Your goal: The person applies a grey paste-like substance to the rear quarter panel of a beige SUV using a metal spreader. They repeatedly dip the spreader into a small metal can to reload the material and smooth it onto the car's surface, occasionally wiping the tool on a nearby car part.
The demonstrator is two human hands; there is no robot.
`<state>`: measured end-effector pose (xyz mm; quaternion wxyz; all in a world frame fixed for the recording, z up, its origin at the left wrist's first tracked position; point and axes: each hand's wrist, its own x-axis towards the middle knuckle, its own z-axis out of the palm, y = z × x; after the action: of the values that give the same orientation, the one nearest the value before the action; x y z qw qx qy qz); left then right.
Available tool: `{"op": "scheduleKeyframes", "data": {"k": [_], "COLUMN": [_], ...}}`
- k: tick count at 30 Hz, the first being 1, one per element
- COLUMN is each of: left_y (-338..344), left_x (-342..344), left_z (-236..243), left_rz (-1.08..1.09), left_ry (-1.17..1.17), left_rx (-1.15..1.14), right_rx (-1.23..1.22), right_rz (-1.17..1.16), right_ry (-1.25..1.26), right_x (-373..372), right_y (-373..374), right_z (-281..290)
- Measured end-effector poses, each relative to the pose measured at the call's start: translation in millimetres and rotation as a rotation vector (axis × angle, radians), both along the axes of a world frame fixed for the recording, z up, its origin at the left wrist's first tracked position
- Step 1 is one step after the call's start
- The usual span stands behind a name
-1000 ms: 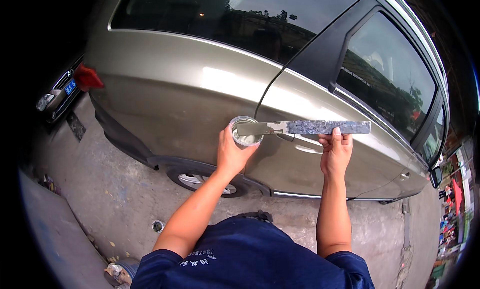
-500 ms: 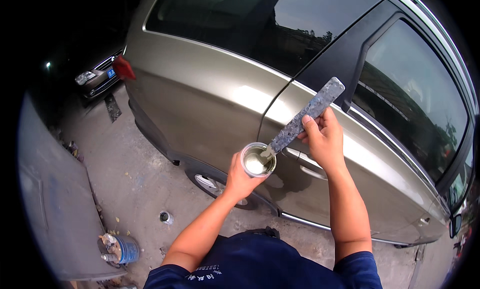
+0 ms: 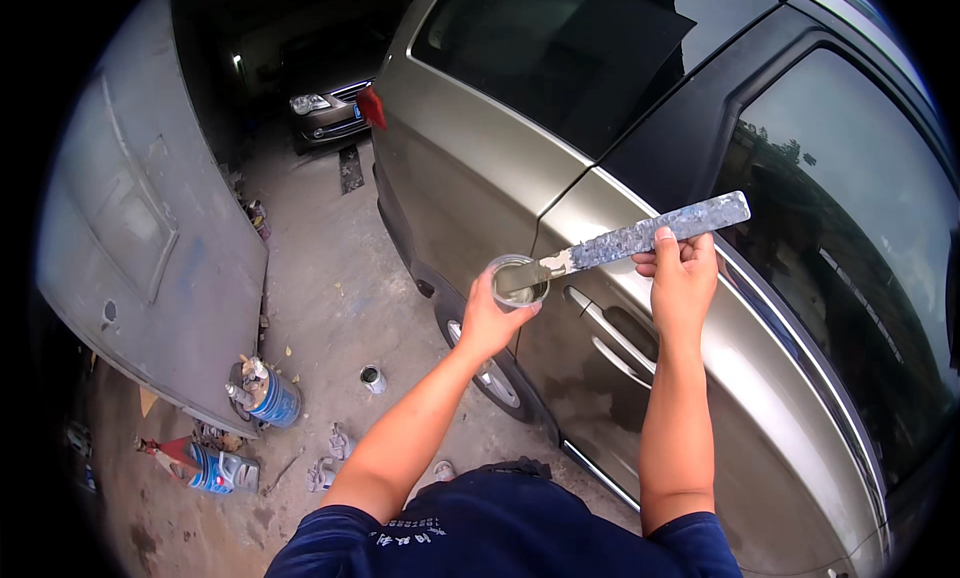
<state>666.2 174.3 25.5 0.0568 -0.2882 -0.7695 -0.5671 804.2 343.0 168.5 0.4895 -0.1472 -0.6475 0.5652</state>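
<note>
My left hand (image 3: 486, 321) is wrapped round a small clear cup (image 3: 541, 290) of pale greyish-gold liquid, likely paint. A long flat stirring stick (image 3: 655, 234), crusted with dried grey-blue paint, slants down into the cup. Its lower end is coated with the wet liquid, and the tip is inside the cup. My right hand (image 3: 684, 283) pinches the stick near its upper end between thumb and fingers. Both hands are raised in front of a beige-gold car (image 3: 480, 163), near its door handle (image 3: 612, 346).
On the concrete, left of my arms, stand a small open can (image 3: 373, 380) and a blue bucket (image 3: 277, 406) holding bottles. Another blue container (image 3: 212, 468) is nearer me. A grey metal door (image 3: 205, 308) rises at the left, with a dark car (image 3: 345, 128) parked beyond.
The stick has tipped from steep to flatter, its upper end lowered to the right, showing more of its wet end. My view has swung left, revealing more metal door and floor.
</note>
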Motion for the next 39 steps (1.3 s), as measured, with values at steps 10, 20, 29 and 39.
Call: {"op": "scheduleKeyframes", "data": {"k": [10, 20, 29, 39], "left_y": [24.0, 34.3, 35.0, 35.0], "left_x": [2.9, -6.5, -16.7, -24.0], "left_z": [12.9, 12.4, 10.6, 5.1], "left_rz": [0.037, 0.108, 0.085, 0.077], "left_ry": [-0.093, -0.133, -0.128, -0.093], "left_rx": [0.048, 0.045, 0.08, 0.112], "right_rx": [-0.019, -0.029, -0.108, -0.144], "right_rz": [0.025, -0.014, -0.04, -0.059], "right_ry": [0.177, 0.263, 0.294, 0.299], "right_x": [16.8, 20.0, 16.9, 12.2], "right_y": [11.2, 15.3, 18.0, 19.5], "right_z": [-9.2, -24.9, -31.7, -35.2]}}
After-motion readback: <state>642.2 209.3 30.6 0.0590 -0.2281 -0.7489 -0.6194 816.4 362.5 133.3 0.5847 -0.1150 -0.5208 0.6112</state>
